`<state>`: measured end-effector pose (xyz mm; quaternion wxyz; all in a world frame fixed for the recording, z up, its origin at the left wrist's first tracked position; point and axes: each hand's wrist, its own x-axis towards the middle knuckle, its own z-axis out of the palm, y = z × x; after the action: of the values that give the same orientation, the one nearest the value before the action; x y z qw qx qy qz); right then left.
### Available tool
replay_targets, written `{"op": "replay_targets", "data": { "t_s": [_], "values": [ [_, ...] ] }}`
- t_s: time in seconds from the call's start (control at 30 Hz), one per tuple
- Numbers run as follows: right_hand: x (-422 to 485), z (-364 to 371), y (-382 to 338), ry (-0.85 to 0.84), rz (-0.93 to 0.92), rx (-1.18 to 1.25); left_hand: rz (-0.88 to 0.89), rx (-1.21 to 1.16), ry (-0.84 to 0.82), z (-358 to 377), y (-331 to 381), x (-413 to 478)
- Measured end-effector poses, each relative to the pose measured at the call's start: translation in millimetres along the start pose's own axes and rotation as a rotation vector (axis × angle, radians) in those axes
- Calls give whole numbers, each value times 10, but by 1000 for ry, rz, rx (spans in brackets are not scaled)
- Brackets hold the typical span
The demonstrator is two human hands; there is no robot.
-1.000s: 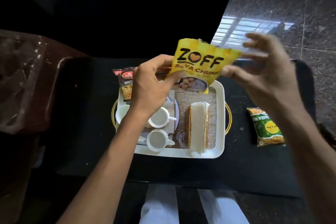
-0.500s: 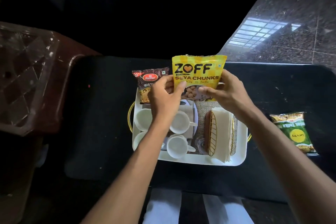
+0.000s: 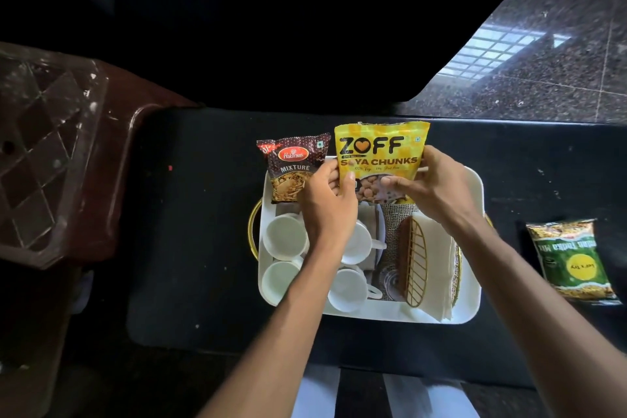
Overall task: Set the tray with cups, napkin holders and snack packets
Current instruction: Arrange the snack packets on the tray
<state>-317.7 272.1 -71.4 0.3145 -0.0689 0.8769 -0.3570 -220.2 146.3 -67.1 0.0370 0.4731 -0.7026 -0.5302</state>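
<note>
Packet [image 3: 380,153] pinched between both hands [image 3: 330,204].

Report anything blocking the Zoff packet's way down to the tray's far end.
Nothing visible does. The left hand and right hand hold the Zoff soya chunks packet over the white tray's far end, beside the Haldiram's Mixture packet; the cups and napkin holder sit nearer. The spot under it is hidden.

Black table [image 3: 190,214], brown chair [image 3: 68,159], speckled floor [image 3: 559,54].
</note>
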Motion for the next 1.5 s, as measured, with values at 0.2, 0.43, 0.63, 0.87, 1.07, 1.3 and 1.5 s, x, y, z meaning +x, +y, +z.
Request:
{"op": "replay_targets", "data": {
  "t_s": [0.2,0.43,0.63,0.87,1.07,1.3,1.5],
  "values": [
    [37,44,35,35,4,-35,-30,34,0,36,16,-23],
    [67,53,62,46,26,-22,-71,6,17,35,7,-34],
    [1,-21,90,80,0,-6,-68,-17,2,-17,75,-161],
    [-263,-304,239,178,-57,15,11,-12,12,29,201,-519],
    [-686,-678,558,303,-61,53,111,-4,-108,418,390,-954],
    [-1113,-1094,1212,370,36,36,206,123,-319,1123,514,-1428],
    [-1237,-1395,1643,372,50,-57,153,230,-506,1683,347,-1644]
  ]
}}
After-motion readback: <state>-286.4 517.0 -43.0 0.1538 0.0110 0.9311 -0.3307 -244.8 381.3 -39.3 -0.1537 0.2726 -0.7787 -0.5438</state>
